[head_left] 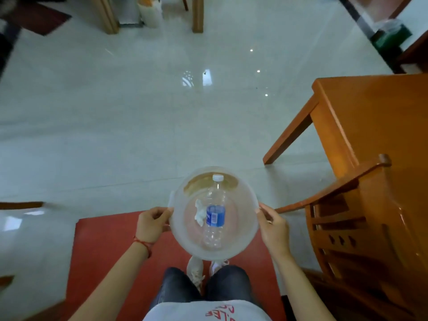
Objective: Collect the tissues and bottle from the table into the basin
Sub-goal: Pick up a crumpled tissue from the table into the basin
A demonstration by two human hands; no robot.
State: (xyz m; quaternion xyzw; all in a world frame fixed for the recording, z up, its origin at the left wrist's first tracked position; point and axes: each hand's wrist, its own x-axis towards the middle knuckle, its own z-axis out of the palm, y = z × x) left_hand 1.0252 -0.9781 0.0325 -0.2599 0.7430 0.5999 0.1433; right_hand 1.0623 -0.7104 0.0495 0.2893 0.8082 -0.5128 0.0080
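Note:
I hold a round translucent basin (243, 242) in front of me, above a red mat. My left hand (151, 222) grips its left rim and my right hand (273, 228) grips its right rim. Inside the basin lies a clear plastic bottle (215, 214) with a blue label and a white cap, pointing away from me. A crumpled white tissue (200, 213) rests beside the bottle, on its left.
An orange wooden table (375, 117) stands to the right, with a wooden chair (356, 218) pushed against it. A red mat (104, 246) lies under my feet on glossy pale tiles. Wooden door frames and a white bin (150, 11) are far ahead.

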